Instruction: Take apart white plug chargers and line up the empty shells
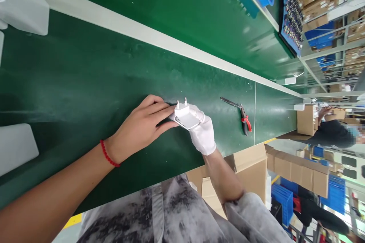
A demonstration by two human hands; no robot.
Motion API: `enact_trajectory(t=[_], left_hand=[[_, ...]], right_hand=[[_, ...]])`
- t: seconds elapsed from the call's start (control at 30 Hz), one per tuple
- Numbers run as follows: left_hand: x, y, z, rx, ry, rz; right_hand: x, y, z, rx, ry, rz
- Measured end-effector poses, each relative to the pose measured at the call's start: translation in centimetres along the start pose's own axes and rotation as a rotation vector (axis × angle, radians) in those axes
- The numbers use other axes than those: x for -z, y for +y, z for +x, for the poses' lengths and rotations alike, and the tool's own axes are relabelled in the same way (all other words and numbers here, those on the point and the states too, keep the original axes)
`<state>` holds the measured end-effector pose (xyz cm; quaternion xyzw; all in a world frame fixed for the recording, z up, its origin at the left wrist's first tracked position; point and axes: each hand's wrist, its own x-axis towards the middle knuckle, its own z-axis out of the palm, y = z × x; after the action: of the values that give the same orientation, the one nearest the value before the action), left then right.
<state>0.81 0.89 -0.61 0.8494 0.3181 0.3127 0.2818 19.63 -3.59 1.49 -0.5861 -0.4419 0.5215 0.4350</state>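
A white plug-in power adapter point(186, 120) with two metal prongs pointing up is held a little above the green workbench point(176, 72). My right hand point(203, 136), in a white glove, is closed around its right side. My left hand point(142, 123), bare with a red beaded bracelet at the wrist, pinches the adapter's left end between thumb and fingers. The fingertips partly cover that end. To the right on the bench lie red-and-black pliers point(245, 121), beside a slim metal tool that looks like tweezers point(229, 101).
White bins point(17, 148) stand at the left. A pale rail point(142, 36) runs along the bench, with a raised green shelf behind it. Blue trays of small parts point(292, 19) sit at upper right. An open cardboard box point(251, 167) is by my right arm; other people are farther right.
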Motion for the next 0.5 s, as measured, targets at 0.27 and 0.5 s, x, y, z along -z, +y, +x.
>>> enact_trajectory(t=[0.27, 0.5], left_hand=[[0.0, 0.1, 0.2, -0.013, 0.012, 0.031], [-0.2, 0.1, 0.3, 0.008, 0.023, 0.038]], right_hand=[[1.5, -0.4, 0.2, -0.131, -0.157, 0.066], [0.4, 0.6, -0.5, -0.043, -0.065, -0.055]])
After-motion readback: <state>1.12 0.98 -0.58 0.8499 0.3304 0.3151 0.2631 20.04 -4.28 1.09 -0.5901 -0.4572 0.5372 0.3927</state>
